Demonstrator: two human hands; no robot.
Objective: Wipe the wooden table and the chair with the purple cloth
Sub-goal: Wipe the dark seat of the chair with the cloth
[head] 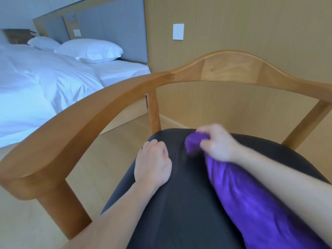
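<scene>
Bedroom; right hand (218, 142) grips purple cloth (251, 191) on chair (179, 203) seat.

Bedroom, of the hotel sort — we record a bed (45, 76) made up in white linen, two white pillows (89, 50) set against a grey padded headboard (111, 27) framed in wood. We note wood-panelled walls (251, 24) carrying a white wall plate (178, 31), pale wood flooring (111, 150), and a wooden armchair (231, 69) with a dark cushioned seat — furnishings uniform and sparse.
</scene>
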